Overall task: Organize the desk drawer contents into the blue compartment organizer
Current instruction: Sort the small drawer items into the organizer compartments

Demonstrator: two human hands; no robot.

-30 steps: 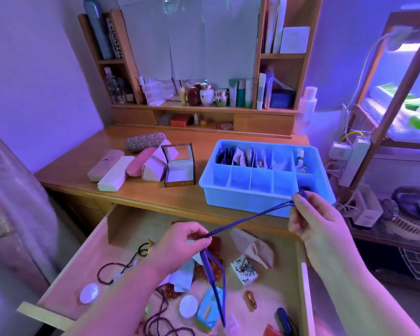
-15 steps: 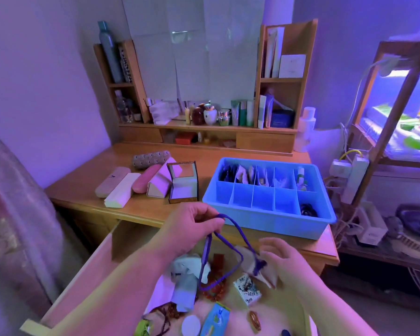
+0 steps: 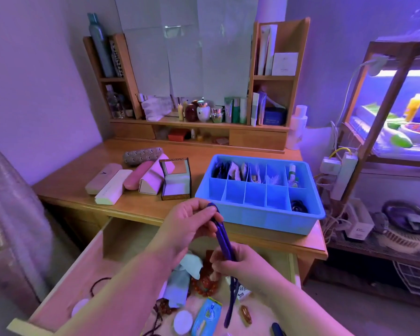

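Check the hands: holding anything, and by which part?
Both grip the blue strap: left hand pinches its folded top, right hand its middle.

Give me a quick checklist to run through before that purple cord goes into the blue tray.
1. Cord held: ok. The left hand pinches the top of the purple cord and the right hand grips it lower down.
2. Cord gathered up: not ok. A tail hangs below the right hand over the open drawer.
3. Free compartment: ok. Several front cells of the blue organizer look empty.
4. Front right cell: not ok. A dark coiled item already lies in it.
5. Tail clear of the orange bead bracelet: cannot tell.
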